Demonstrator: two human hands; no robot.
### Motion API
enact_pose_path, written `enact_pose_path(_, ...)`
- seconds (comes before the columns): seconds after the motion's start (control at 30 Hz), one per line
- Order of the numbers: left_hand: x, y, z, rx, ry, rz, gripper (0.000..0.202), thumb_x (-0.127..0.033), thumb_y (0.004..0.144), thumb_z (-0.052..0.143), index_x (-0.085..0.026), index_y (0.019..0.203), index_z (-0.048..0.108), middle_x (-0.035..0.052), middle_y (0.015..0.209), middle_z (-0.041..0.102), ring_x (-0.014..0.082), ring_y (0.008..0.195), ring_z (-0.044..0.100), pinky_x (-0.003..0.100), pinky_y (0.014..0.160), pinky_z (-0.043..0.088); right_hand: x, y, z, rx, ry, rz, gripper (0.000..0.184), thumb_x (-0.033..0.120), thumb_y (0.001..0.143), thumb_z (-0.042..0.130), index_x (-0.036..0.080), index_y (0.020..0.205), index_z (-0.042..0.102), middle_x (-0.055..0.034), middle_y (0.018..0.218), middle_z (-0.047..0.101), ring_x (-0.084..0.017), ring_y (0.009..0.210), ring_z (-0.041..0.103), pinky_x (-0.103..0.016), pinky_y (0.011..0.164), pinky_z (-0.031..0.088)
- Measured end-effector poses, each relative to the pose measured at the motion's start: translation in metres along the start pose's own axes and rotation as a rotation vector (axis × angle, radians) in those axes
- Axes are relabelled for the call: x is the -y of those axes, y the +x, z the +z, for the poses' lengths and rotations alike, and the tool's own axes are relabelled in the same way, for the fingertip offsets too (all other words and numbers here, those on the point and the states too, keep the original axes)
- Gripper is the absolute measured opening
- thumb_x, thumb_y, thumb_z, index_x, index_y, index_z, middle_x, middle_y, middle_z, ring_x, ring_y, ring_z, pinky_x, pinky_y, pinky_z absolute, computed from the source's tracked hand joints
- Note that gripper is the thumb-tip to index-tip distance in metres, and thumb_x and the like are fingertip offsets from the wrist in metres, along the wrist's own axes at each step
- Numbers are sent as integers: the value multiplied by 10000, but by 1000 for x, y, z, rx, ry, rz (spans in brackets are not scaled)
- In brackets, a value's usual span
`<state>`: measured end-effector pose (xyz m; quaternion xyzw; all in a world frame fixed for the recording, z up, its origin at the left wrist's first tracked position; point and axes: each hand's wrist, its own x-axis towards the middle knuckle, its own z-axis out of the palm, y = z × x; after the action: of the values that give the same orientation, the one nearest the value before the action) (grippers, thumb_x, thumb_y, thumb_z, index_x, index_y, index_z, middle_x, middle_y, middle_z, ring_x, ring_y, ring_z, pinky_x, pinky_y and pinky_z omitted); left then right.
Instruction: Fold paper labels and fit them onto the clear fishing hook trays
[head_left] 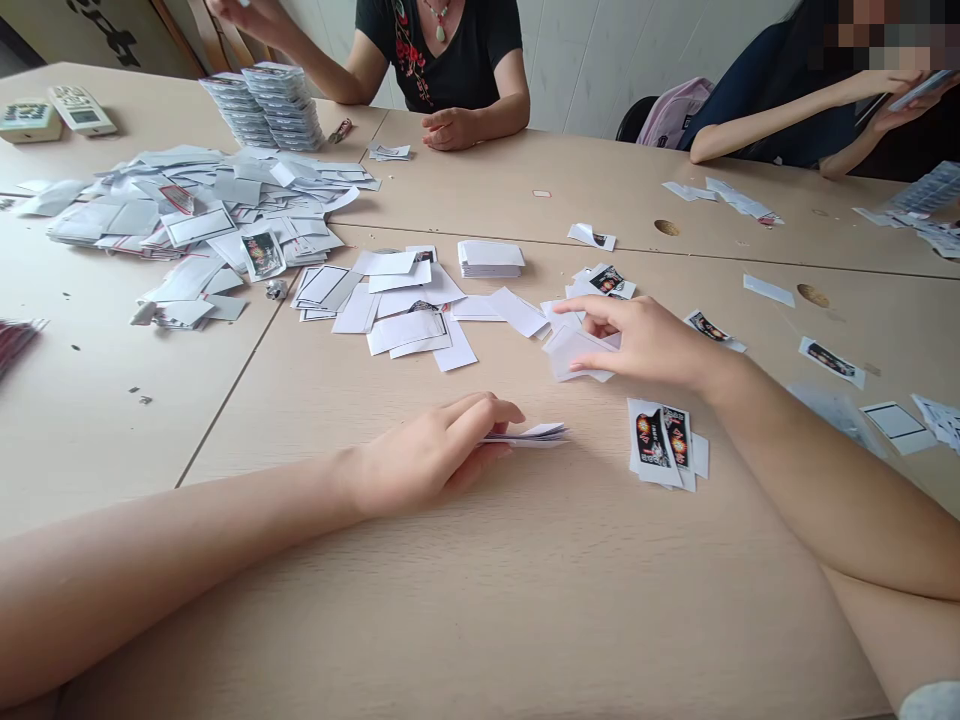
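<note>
Several thin white cards point(541, 435) were gripped between the left hand's point(442, 445) thumb and fingers, long axis sideways, free ends pointing right. Beyond them and slightly rightward, loose white slips point(564, 352) lay under the right hand point(641, 335), the nearer one, its thumb and fingers spread apart; whether they touched a slip, I could not tell. Black-printed labels point(651, 442) overlapped on the table point(465, 600), right of the cards.

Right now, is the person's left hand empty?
No, the left hand holds a thin stack of white slips, which sticks out to its right.
</note>
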<state>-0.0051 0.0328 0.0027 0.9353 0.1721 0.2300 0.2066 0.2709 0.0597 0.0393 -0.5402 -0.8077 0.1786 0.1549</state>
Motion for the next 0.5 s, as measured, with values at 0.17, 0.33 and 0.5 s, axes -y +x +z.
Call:
enact_pose_path(0.17, -2, 1, 0, -16, -66, -82, 11, -170, 902, 479, -168, 913, 478, 20, 822, 595, 96, 698, 563, 204, 614, 455, 40, -6, 29, 49, 217, -105, 172, 353, 754, 674, 193, 803, 632, -8, 758, 601, -137, 683, 517, -253, 610, 386)
enact_pose_path(0.33, 0, 3, 0, -61, -80, -55, 49, -151, 890, 498, -167, 928, 523, 31, 844, 610, 102, 730, 582, 205, 642, 465, 52, -12, 32, 263, 191, -183, 149, 327, 868, 539, 210, 908, 621, -22, 835, 603, -145, 724, 521, -268, 646, 388)
enact_pose_path(0.5, 3, 2, 0, -62, -60, -56, 77, -154, 888, 513, -159, 964, 529, 47, 902, 590, 106, 763, 581, 212, 660, 469, 50, -16, 20, 395, 317, -141, 421, 494, 952, 331, 188, 829, 593, -24, 781, 562, -140, 692, 506, -275, 632, 397)
